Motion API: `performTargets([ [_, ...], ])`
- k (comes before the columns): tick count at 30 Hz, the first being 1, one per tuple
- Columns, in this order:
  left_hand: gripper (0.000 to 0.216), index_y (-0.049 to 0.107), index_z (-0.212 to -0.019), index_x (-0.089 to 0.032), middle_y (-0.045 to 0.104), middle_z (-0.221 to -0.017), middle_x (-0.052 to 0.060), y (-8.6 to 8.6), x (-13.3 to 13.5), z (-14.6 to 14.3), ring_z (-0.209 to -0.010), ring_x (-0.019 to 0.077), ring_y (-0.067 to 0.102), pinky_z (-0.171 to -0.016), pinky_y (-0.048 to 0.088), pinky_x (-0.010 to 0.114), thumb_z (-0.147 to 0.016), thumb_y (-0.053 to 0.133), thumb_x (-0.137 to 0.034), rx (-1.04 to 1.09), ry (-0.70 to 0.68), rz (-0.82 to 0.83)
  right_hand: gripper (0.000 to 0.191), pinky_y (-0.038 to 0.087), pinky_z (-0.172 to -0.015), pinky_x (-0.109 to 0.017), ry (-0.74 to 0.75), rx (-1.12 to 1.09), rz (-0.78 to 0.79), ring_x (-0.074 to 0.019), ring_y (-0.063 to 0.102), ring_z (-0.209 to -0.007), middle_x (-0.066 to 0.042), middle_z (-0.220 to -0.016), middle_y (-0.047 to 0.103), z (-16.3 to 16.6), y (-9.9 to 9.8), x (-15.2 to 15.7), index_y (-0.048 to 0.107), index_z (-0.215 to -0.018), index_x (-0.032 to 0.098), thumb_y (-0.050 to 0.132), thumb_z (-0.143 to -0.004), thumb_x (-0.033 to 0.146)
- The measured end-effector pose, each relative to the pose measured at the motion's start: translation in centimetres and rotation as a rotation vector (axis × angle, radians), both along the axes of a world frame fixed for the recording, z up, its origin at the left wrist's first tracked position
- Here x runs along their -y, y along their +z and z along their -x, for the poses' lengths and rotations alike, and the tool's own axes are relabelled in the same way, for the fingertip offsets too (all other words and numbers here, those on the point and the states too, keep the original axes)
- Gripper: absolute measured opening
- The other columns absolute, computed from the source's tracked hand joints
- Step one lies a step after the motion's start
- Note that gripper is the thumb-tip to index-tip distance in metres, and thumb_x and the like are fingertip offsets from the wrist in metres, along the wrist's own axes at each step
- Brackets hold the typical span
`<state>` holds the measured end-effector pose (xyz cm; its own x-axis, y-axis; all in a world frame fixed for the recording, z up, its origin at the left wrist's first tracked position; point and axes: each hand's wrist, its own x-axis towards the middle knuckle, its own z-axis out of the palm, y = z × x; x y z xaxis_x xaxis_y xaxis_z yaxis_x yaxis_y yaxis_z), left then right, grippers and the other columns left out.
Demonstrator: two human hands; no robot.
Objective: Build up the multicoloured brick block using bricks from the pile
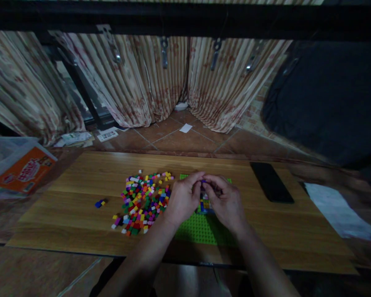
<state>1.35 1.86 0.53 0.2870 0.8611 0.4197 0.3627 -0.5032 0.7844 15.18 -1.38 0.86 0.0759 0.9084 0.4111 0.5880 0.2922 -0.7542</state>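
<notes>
Both hands meet over a green studded baseplate [200, 231]. My left hand [184, 194] is closed, thumb and fingertips pinching a small purple toy brick [203, 181]. My right hand [225, 200] is closed too, its fingertips at the same brick from the other side. Beneath the fingers, a low cluster of built bricks [205, 205] in blue, yellow and other colours sits on the baseplate, partly covered by my hands. To the left of my left hand spreads a loose heap of small multicoloured bricks [145, 202].
A few blue and yellow bricks [100, 203] lie apart on the wooden table [68, 194]. At the right rests a black phone-like slab [271, 182]. White paper [340, 210] is beyond the right edge. A clear tub with an orange label [24, 169] stands off the left edge.
</notes>
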Motion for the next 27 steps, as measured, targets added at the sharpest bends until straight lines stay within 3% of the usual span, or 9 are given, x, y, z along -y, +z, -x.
performTargets([
  [3,0.032,0.063,-0.118,-0.022,0.073,-0.114,0.003,0.3,0.0,0.1,-0.106,0.0159,0.068,-0.097,0.054,0.031,-0.089,0.051,-0.015,-0.026,0.039,-0.004,0.028,0.05,-0.08,-0.033,-0.045,0.036,-0.028,-0.0201,0.064,-0.09,-0.006,-0.098,0.069,-0.7,0.1,0.0,0.066,-0.113,0.024,0.048,-0.093,0.031],
  [7,0.031,0.064,-0.116,-0.02,0.072,-0.114,0.005,0.4,-0.5,0.6,-0.104,0.0174,0.068,-0.097,0.054,0.033,-0.088,0.052,-0.014,-0.072,0.126,-0.006,0.029,0.051,-0.083,-0.036,-0.137,0.048,-0.061,-0.0222,0.065,-0.094,-0.008,-0.1,0.07,-2.3,-0.1,-0.3,0.069,-0.107,0.023,0.045,-0.093,0.034],
  [15,0.028,0.067,-0.11,-0.019,0.073,-0.109,0.007,0.3,-0.7,0.8,-0.1,0.0198,0.069,-0.094,0.055,0.036,-0.086,0.053,-0.014,-0.164,0.151,0.049,0.026,0.052,-0.077,-0.037,-0.225,-0.038,0.09,-0.0236,0.067,-0.084,-0.009,-0.096,0.074,-4.0,-1.2,-0.6,0.072,-0.095,0.021,0.055,-0.087,0.039],
  [19,0.029,0.067,-0.11,-0.018,0.073,-0.111,0.006,0.2,-0.6,0.7,-0.103,0.0198,0.068,-0.096,0.054,0.036,-0.085,0.053,-0.013,-0.201,0.122,0.052,0.026,0.052,-0.078,-0.038,-0.181,-0.221,0.2,-0.0232,0.067,-0.083,-0.008,-0.093,0.075,-4.1,-1.9,-0.9,0.074,-0.09,0.021,0.063,-0.079,0.042],
  [27,0.029,0.068,-0.109,-0.019,0.074,-0.106,0.005,-0.1,-0.7,0.7,-0.098,0.0195,0.07,-0.094,0.055,0.034,-0.084,0.055,-0.013,-0.247,0.103,0.102,0.035,0.052,-0.066,-0.034,-0.085,-0.618,0.425,-0.0186,0.065,-0.068,-0.004,-0.077,0.074,-4.4,-2.3,-1.3,0.075,-0.081,0.019,0.08,-0.058,0.044],
])
